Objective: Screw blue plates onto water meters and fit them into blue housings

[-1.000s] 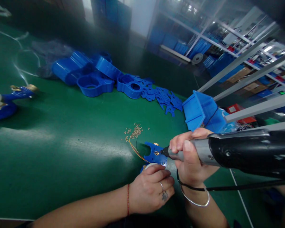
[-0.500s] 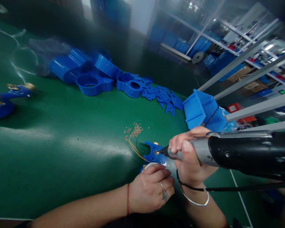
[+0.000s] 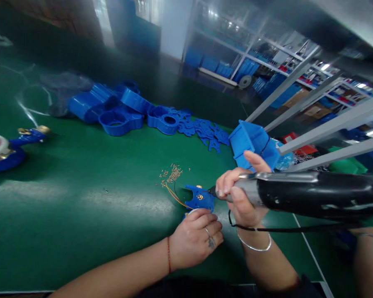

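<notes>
My left hand is closed around a blue assembly with a white rounded part, mostly hidden under the fingers. Against it stands a notched blue plate with a brass piece at its middle. Thin yellow and dark wires run out from its left side. My right hand grips a black and grey electric screwdriver, held nearly level, with one finger raised off it. The driver's dark tip is at the plate's right edge, just apart from the brass piece. A pile of small screws lies beyond the plate.
Blue housings and a heap of flat blue plates line the far side of the green table. A blue bin stands at right by metal posts. At left is a blue meter body. Another person's arm shows at right.
The screwdriver tip has backed off the brass piece toward the right. A finger of my right hand has lifted from the driver. My left hand stays on the assembly; the view has shifted slightly.
</notes>
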`<control>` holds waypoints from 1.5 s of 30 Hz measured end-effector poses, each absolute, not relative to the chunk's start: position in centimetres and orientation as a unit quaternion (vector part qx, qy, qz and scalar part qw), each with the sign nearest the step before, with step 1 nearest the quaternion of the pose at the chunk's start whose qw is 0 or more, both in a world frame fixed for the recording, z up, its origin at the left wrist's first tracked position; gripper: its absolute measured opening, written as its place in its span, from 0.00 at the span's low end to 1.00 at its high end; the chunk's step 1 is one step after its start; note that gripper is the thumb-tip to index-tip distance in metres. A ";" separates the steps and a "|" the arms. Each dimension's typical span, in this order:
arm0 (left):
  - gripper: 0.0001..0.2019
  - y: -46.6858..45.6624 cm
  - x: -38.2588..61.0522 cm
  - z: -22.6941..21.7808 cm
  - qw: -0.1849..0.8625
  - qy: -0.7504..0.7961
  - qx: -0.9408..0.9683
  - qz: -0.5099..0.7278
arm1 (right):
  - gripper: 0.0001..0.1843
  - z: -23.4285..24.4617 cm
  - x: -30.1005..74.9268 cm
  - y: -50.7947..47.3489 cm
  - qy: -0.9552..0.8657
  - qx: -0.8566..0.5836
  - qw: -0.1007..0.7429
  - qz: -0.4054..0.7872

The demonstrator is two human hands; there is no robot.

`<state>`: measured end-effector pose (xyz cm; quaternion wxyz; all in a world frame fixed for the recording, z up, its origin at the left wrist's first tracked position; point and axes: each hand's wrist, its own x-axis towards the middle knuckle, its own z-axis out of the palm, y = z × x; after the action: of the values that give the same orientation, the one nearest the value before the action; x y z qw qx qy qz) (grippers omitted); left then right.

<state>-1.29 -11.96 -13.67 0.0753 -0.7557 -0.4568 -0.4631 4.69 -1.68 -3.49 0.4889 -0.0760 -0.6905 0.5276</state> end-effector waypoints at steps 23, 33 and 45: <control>0.15 -14.0 -10.4 -13.3 -0.016 -0.631 -0.575 -0.520 | 0.24 -12.9 4.5 9.9 -0.842 -0.537 0.029 0.040; 0.11 -10.0 -14.1 -13.7 -0.064 -0.669 -0.392 -0.629 | 0.35 -7.9 -5.9 10.0 -0.946 -0.312 0.067 0.054; 0.17 -11.5 -14.8 -15.1 -0.165 -0.602 -0.273 -0.732 | 0.31 -7.9 -12.0 8.4 -0.928 -0.340 0.128 0.085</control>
<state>-14.75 -11.54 -15.11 -0.1649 -0.2733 -0.6015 -0.7323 -12.03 8.38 -7.90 0.1283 -0.3397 -0.9279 0.0849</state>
